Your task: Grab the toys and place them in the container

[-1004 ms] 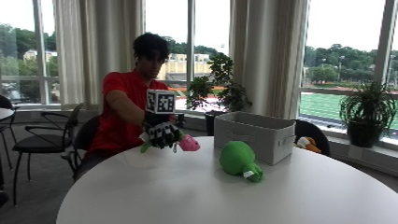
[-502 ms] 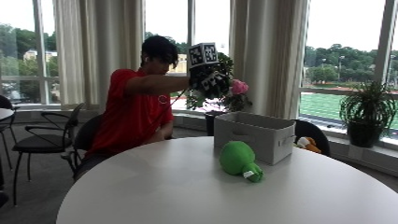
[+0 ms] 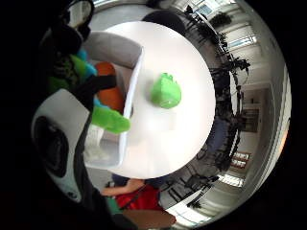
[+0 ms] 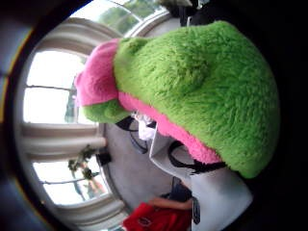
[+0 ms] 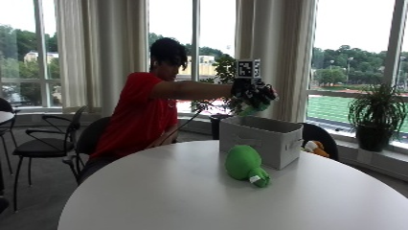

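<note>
Seated at a round white desk (image 5: 191,191), a person in a red shirt reaches the gloved right hand (image 5: 253,96) out at about shoulder height, above the open top of a grey fabric container (image 5: 260,140). The hand's fingers are curled round a green and pink plush toy (image 4: 192,91), which fills most of the thumb-side palm view and hangs in the air over the container's rim, well clear of it.

The container stands on the desk near the far edge, on the window side. Inside it, the little-finger-side view shows orange (image 3: 111,91), green and blue soft shapes already lying there. A second green plush toy (image 5: 245,166) lies on the desk just beside the container's front wall, toward the middle. Wide bare desk surface surrounds that toy on the near side. Another orange toy (image 5: 313,147) sits behind the container, off the desk.
</note>
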Available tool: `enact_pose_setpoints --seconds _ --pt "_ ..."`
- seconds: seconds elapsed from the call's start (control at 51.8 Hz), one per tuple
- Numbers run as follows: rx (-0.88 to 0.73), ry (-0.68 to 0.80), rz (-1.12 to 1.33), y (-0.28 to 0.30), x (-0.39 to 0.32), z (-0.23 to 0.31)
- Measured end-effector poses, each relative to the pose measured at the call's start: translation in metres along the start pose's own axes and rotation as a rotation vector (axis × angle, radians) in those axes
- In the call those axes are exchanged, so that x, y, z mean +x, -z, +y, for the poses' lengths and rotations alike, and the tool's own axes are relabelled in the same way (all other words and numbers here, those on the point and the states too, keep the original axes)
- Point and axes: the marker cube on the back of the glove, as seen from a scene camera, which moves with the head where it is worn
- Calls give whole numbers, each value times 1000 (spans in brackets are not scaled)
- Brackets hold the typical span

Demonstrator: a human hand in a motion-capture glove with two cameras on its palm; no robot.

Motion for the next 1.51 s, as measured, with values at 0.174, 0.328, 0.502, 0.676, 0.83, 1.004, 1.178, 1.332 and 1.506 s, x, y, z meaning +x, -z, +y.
enact_pose_setpoints --seconds 0.174,0.328,0.502,0.676,0.83,1.004,1.178,1.332,1.506 --pt "-95 -255 -10 -9 -18 -3" --pt "-49 -263 11 -5 7 15" --pt "-37 -307 11 -14 80 56" --pt "-111 -388 -26 -28 161 102" --pt "-101 -507 -11 -43 202 138" --pt "-102 -549 -25 -57 251 146" --pt "-100 -543 -8 -83 252 115" --pt "-122 -502 36 -104 245 71" --pt "-162 -492 34 -123 240 33"
